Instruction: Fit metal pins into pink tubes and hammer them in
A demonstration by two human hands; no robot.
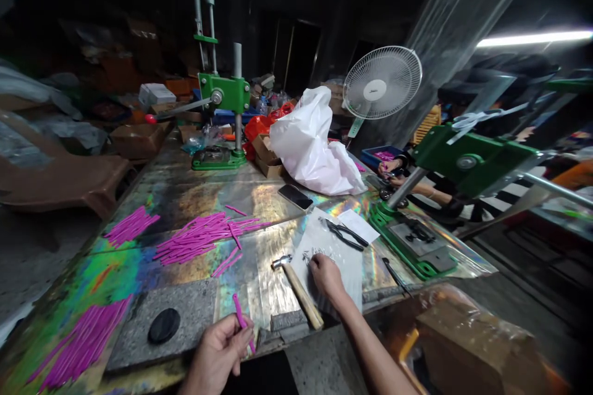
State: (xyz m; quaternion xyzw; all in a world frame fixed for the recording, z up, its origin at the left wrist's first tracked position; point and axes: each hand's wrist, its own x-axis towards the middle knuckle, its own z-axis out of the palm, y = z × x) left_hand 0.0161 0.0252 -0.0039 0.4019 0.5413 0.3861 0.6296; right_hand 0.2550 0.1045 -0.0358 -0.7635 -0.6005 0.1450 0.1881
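Dim, cluttered workshop space surrounds a shiny, rainbow-streaked desk (162, 188); towards its far right a blue bin (369, 159) holds pink pieces; a bulging white bag (310, 148) stands beside a cardboard box (271, 166), the contents of both hidden; at the near edge the left hand (225, 349) has its fingers pinched closely round a pink strip (238, 310), whose ends protrude above and below the grip; the right hand (328, 278) bends its fingers down to small metal pieces (319, 252) on a white sheet (349, 274), though whether they grip one I cannot tell; a hammer (302, 295) lies between the hands.
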